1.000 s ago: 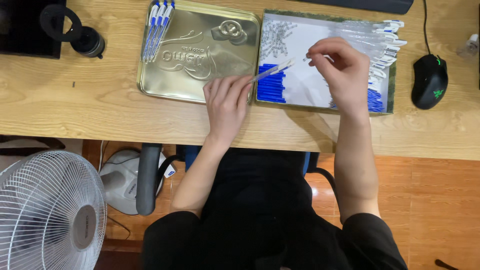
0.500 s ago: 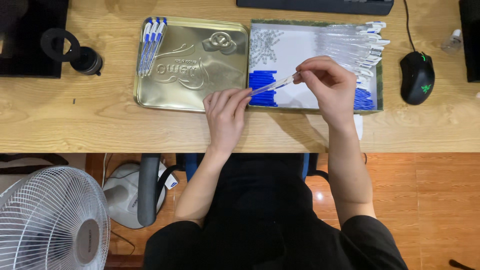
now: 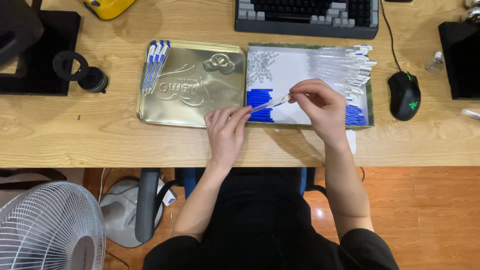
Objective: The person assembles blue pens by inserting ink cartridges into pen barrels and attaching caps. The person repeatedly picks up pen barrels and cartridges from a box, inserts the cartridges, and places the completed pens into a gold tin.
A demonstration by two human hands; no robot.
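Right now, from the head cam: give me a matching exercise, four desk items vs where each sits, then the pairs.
Things:
1. assembled pens
2. blue refills
3. clear pen barrel
4. black mouse

Places:
A. right of the tin tray, on the desk
B. held between left hand and right hand
C. on the gold tin lid, top left corner
D. inside the tray, lower left

Pairs: 1-C, 2-D, 3-B, 4-A
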